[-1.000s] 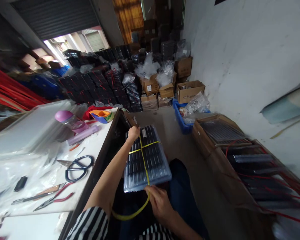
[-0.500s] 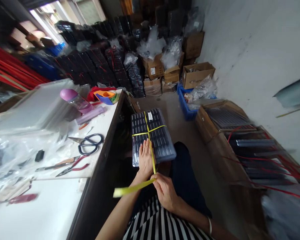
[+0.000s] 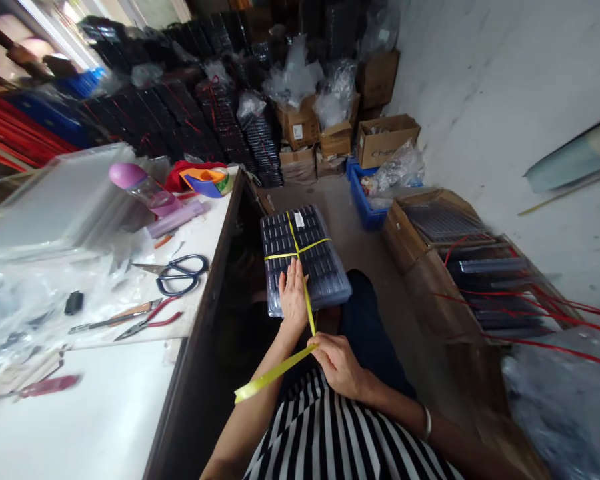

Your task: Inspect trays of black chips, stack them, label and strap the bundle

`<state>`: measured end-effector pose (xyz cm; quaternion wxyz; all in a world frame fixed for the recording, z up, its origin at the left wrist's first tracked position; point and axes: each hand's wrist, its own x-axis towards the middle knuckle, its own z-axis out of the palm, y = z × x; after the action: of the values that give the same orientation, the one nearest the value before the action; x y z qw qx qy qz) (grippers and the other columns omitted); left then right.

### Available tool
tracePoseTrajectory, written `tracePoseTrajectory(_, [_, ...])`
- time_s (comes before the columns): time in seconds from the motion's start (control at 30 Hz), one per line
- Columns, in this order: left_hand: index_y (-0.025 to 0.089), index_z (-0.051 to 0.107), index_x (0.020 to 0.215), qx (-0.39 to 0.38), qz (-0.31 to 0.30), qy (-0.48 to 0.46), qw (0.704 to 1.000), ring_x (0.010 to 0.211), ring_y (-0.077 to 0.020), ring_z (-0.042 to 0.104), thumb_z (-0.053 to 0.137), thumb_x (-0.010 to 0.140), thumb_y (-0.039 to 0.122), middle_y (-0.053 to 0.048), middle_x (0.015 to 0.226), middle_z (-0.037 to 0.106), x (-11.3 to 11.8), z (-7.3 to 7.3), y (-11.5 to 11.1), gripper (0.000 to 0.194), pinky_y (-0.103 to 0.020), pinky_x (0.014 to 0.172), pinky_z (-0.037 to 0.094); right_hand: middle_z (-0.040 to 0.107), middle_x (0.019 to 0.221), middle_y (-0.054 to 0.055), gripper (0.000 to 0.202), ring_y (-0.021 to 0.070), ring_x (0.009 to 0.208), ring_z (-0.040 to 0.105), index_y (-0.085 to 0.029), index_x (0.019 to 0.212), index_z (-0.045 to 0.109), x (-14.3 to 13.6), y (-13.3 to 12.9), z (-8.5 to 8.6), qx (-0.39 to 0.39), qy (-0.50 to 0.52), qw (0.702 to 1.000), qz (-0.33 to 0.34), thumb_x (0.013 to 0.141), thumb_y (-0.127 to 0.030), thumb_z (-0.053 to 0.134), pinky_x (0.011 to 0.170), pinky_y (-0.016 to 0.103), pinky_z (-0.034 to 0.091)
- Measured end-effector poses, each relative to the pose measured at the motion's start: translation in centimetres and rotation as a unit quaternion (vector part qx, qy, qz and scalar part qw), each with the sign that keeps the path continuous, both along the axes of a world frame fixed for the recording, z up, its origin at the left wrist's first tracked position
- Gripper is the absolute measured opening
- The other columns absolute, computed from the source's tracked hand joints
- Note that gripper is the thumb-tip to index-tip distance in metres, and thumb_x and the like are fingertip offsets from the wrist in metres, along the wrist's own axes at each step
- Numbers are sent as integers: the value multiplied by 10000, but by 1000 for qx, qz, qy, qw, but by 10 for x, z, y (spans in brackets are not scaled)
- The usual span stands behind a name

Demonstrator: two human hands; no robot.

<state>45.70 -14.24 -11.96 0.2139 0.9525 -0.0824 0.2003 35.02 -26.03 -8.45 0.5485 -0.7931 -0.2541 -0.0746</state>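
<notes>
A stack of clear plastic trays (image 3: 330, 273) with rows of dark pieces rests by my lap. Yellow strapping ribbon (image 3: 310, 313) crosses over its top, and a white label sits near the far edge. My left hand (image 3: 293, 297) lies flat on the near part of the stack, fingers stretched out beside the ribbon. Closer to my body, my right hand (image 3: 337, 360) pinches the ribbon, which runs taut from the crossing. The ribbon's loose end hangs out to the left, over my left forearm.
On the workbench (image 3: 120, 400) at left lie scissors (image 3: 183, 275), pliers (image 3: 150, 321), a pink bottle (image 3: 145, 190) and a tape dispenser (image 3: 207, 180). To the right stand cardboard boxes (image 3: 420, 257) with red straps and a blue crate (image 3: 367, 207). Black stacked bundles (image 3: 165, 127) fill the back.
The view has shifted slightly. My left hand still presses on the stack and my right hand still grips the ribbon, whose loose end has swung a little.
</notes>
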Motion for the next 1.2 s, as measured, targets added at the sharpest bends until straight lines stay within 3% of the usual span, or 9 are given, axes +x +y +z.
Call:
tracePoseTrajectory(0.2, [207,603,1135,-38,-40,4,998,1245,-201,470,346,944,191,-78,1264,584,0,1,12,321,-443,1072,302,661,812,39,299,121,711,628,-187,1133,576,-11,-11,-19,4,46,999,-18,927,-184,360,678,227,498])
tracePoseTrajectory(0.37, [161,632,1051,-63,-79,29,994,1296,-231,401,397,922,181,-95,1234,605,5,-4,14,269,-483,1068,305,607,633,-38,748,120,491,560,-158,1474,75,-18,-37,-61,-90,222,963,-127,825,-131,445,549,234,489])
tracePoseTrajectory(0.47, [131,632,1034,-78,-84,28,993,1296,-246,400,403,910,154,-115,1213,617,8,-3,11,262,-473,1057,338,641,1086,117,857,174,870,655,-179,1476,-33,-3,-47,-74,-59,178,962,-196,753,-65,414,754,342,530])
tracePoseTrajectory(0.53, [114,632,1026,-89,-80,22,993,1272,-243,434,381,912,132,-128,1179,635,9,-1,11,277,-448,1045,370,519,1298,146,757,199,1127,554,-222,1457,191,3,-44,-69,-21,75,968,-237,747,-27,368,923,429,458])
tracePoseTrajectory(0.7, [114,644,991,-119,-72,12,990,1201,-222,515,398,912,129,-117,1095,675,13,0,14,259,-375,999,443,552,1295,46,447,271,1244,438,-307,955,696,-28,-34,-11,-149,-23,984,99,738,-13,440,964,543,380])
tracePoseTrajectory(0.87, [128,665,906,-155,-57,7,986,1167,-220,546,419,922,182,-114,1074,684,11,1,15,252,-388,1007,435,634,1172,50,407,231,1116,551,-278,836,728,-27,-61,27,-58,202,959,193,789,-48,396,913,492,442])
tracePoseTrajectory(1.0, [170,666,911,-171,-73,10,982,1132,-210,573,470,903,194,-65,1048,696,8,5,15,197,-426,1026,411,653,681,39,217,128,564,596,-149,720,674,17,-34,-34,148,433,886,-72,835,-175,493,504,262,492])
tracePoseTrajectory(1.1, [169,650,868,-170,-64,3,983,1054,-217,612,496,886,180,-70,965,701,9,8,8,155,-440,992,432,627,788,19,178,99,607,585,-116,926,614,48,14,-93,159,445,867,-160,882,-273,543,532,242,500])
tracePoseTrajectory(1.2, [157,597,796,-169,-28,-16,985,935,-216,630,455,903,183,-104,887,663,13,9,-3,180,-390,850,507,610,983,51,272,136,793,607,-132,1076,566,70,49,-118,186,423,860,-216,893,-332,541,676,309,533])
